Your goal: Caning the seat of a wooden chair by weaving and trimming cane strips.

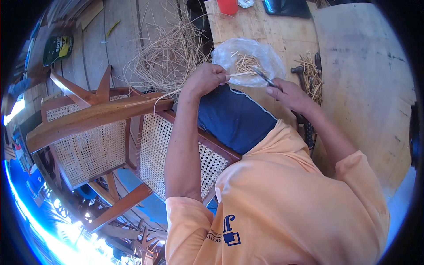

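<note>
My left hand pinches a thin pale rattan strand; its short end points right, over a clear plastic bag. The strand's longer part trails left past my wrist toward the wooden chair frame. Small cut rattan pegs lie in the bag. My right hand is closed around a dark hand tool with a shiny metal tip, which looks like cutters; the tip is near the strand's end. Whether the jaws touch the strand is hard to tell.
A brown wooden chair with woven cane panels lies at my left. Beyond it is a loose tangle of rattan strands. A hammer rests beside more cut pieces on the wooden boards. A red cup stands at the far edge.
</note>
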The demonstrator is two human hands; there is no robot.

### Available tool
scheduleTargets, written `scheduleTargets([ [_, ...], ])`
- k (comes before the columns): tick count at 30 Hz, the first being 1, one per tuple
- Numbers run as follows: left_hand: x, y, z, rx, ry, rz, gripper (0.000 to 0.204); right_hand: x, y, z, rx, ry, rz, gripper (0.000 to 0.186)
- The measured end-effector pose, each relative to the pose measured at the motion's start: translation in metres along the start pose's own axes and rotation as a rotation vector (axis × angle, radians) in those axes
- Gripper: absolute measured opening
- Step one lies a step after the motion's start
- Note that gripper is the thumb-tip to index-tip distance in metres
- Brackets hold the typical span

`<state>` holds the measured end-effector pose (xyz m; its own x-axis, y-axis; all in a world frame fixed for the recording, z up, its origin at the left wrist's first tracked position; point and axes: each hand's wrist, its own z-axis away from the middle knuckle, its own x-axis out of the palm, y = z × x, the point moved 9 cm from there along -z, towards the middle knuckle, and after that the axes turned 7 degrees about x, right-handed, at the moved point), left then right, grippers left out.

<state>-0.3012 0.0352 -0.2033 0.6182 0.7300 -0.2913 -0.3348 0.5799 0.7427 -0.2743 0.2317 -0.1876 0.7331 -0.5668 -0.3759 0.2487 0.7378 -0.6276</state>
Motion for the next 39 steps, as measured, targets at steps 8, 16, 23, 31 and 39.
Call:
scheduleTargets([
  [8,0.005,-0.003,-0.007,-0.038,-0.043,0.070,0.022,0.019,-0.004,0.001,0.103,-0.106,0.214,0.049],
  [16,0.006,0.004,-0.006,-0.026,-0.069,0.056,0.022,0.019,-0.012,-0.010,0.028,-0.072,0.254,0.050],
  [23,0.010,0.016,-0.002,-0.049,-0.106,0.038,0.022,0.018,-0.010,-0.012,0.057,-0.061,0.233,0.050],
  [31,0.014,0.013,-0.016,-0.014,-0.089,0.087,0.016,0.016,-0.001,-0.016,0.032,-0.028,0.237,0.055],
  [39,0.023,0.007,-0.043,0.009,-0.168,-0.080,0.018,0.017,0.019,-0.027,0.135,-0.040,0.182,0.050],
])
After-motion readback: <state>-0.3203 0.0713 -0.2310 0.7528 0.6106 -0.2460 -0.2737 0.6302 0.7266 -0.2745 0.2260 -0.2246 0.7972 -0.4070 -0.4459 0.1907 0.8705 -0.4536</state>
